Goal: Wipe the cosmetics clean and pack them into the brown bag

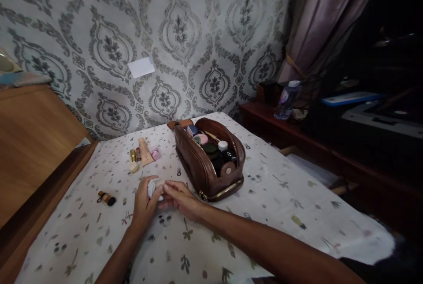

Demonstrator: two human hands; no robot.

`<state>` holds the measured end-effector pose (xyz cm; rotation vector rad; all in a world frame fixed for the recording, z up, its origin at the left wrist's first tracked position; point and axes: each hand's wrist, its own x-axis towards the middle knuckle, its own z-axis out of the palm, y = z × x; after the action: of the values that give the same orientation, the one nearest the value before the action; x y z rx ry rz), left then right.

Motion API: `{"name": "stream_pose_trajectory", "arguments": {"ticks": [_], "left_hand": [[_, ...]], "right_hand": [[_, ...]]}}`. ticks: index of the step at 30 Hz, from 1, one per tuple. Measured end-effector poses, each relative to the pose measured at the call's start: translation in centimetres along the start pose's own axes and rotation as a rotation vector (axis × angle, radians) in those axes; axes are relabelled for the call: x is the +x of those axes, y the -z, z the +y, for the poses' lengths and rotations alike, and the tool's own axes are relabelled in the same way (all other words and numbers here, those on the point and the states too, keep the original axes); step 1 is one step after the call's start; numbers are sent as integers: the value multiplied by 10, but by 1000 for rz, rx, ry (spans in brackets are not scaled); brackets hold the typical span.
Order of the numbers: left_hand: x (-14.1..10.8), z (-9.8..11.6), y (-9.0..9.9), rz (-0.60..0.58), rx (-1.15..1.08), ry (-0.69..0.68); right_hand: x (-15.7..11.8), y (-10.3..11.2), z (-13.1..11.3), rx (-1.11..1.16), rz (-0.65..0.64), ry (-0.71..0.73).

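My left hand (145,201) is wrapped round a small pale item (152,188) above the cloth. The fingers of my right hand (181,198) are pinched at its right side; the item's shape is partly hidden by both hands. Just beyond them stands an unzipped brown leather bag (198,165), filled with cosmetics, among them a white-capped dark bottle (228,154) and a pink round item (201,139). Left of the bag lie a beige tube (144,151), a gold-capped item (133,155), a pink item (155,153) and a round cream-coloured item (133,167).
A small black and gold bottle (107,198) lies on the patterned white cloth (185,248) at the left. Wooden furniture (36,138) borders the left side. On the right, a dark red shelf (257,116) holds a clear bottle (287,101). A patterned wall rises behind.
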<state>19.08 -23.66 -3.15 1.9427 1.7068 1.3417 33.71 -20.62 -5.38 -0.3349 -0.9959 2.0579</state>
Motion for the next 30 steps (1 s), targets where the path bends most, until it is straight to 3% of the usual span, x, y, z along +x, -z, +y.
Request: {"name": "stream_pose_trajectory", "arguments": {"ticks": [12,18,22,30], "left_hand": [[-8,-5,-5,29,195,-307],[-8,1,2,-44,165,-199],[-6,2,7,-33,203,-80],[-6,-6,10,-36,193,12]], "right_hand": [[1,3,5,-72,93,-16],[2,0,3,-196,102,-4],[3,0,3,-247,87,-27],[0,-3,0,-326,121,17]]}}
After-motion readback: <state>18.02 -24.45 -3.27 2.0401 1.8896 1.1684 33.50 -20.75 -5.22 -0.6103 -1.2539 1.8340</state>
